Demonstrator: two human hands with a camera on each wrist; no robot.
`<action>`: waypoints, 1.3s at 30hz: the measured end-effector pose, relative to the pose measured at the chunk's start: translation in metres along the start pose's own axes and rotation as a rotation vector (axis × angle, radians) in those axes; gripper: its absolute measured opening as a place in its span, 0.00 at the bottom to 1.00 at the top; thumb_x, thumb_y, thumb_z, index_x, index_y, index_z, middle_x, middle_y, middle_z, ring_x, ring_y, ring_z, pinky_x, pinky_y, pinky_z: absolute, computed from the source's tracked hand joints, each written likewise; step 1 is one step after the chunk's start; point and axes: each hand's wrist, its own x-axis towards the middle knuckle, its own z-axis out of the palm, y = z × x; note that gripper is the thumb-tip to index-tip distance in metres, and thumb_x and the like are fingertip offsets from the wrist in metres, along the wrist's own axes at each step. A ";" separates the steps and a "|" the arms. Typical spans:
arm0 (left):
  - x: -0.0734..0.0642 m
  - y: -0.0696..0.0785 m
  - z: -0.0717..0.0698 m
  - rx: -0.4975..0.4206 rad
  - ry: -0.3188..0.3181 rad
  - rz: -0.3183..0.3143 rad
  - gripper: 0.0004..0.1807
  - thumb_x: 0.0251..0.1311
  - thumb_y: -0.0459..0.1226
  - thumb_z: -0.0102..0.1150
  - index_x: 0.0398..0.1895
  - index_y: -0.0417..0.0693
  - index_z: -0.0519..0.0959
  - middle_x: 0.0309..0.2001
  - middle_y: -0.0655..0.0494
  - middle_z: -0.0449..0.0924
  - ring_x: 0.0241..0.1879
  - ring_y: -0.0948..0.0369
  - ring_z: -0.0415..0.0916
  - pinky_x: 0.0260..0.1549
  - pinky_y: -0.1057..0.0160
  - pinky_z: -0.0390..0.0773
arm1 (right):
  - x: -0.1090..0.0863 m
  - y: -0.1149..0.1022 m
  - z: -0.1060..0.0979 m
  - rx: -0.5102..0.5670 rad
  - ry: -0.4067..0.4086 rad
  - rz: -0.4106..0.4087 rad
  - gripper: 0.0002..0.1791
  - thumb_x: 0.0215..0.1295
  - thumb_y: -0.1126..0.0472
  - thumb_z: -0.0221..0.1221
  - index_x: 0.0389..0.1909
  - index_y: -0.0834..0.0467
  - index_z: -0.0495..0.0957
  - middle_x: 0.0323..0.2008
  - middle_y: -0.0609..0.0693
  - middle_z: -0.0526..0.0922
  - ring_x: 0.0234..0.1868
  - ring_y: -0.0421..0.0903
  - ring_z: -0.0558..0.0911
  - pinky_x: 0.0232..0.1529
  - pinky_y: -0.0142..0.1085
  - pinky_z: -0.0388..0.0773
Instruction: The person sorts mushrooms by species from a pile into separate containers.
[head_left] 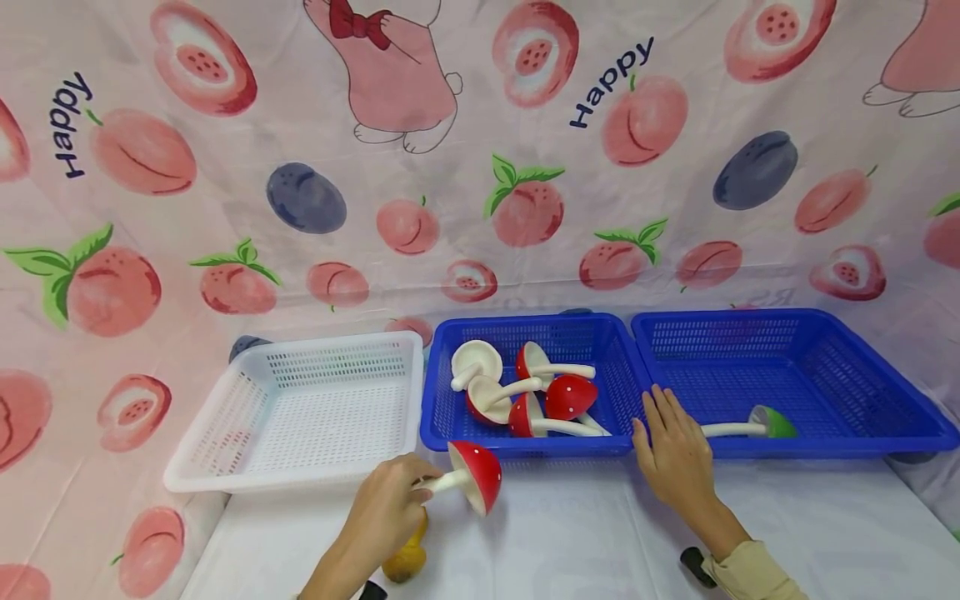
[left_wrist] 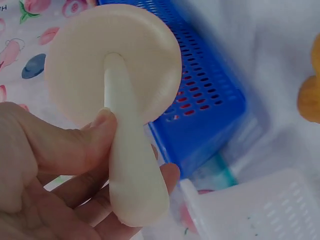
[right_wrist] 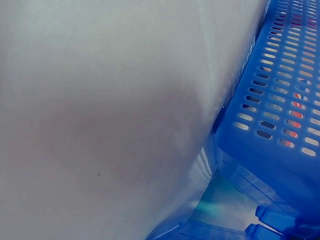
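Note:
My left hand (head_left: 390, 500) pinches a toy mushroom (head_left: 480, 475) by its white stem, in front of the middle blue basket. Its red cap with white dots points right in the head view. From the left wrist, the thumb and fingers show around the stem (left_wrist: 132, 165), and the cap's cream underside faces the camera. My right hand (head_left: 675, 450) lies with straight fingers over the front rims where the two blue baskets meet. Several red-capped mushrooms (head_left: 572, 396) lie in the middle blue basket (head_left: 525, 448). One green-capped mushroom (head_left: 780, 423) lies in the right blue basket (head_left: 840, 448).
A white perforated basket (head_left: 337, 425) stands on the left. Below my left hand, a yellow rounded thing (head_left: 405, 557) lies on the white tablecloth (head_left: 570, 533), partly hidden by the hand. A fruit-printed cloth (head_left: 465, 200) hangs behind the baskets.

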 end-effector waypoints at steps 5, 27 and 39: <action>0.009 0.011 -0.005 -0.046 0.012 0.002 0.15 0.45 0.21 0.63 0.33 0.47 0.85 0.31 0.60 0.82 0.29 0.65 0.75 0.29 0.64 0.77 | -0.001 0.002 0.000 0.003 0.005 0.004 0.26 0.66 0.57 0.50 0.59 0.71 0.70 0.61 0.66 0.69 0.63 0.64 0.66 0.55 0.63 0.67; 0.057 0.021 -0.003 -0.236 0.228 0.009 0.12 0.48 0.21 0.64 0.35 0.40 0.84 0.28 0.53 0.81 0.28 0.59 0.74 0.27 0.65 0.74 | 0.000 0.000 0.004 -0.013 0.009 -0.027 0.27 0.65 0.56 0.51 0.59 0.71 0.70 0.61 0.66 0.70 0.63 0.64 0.67 0.55 0.62 0.68; 0.090 0.021 0.010 -0.286 0.292 0.005 0.12 0.46 0.22 0.62 0.35 0.40 0.85 0.28 0.51 0.83 0.29 0.57 0.77 0.31 0.58 0.75 | -0.003 0.003 0.003 -0.017 0.018 -0.021 0.27 0.64 0.57 0.51 0.59 0.71 0.71 0.61 0.66 0.70 0.63 0.63 0.67 0.55 0.62 0.68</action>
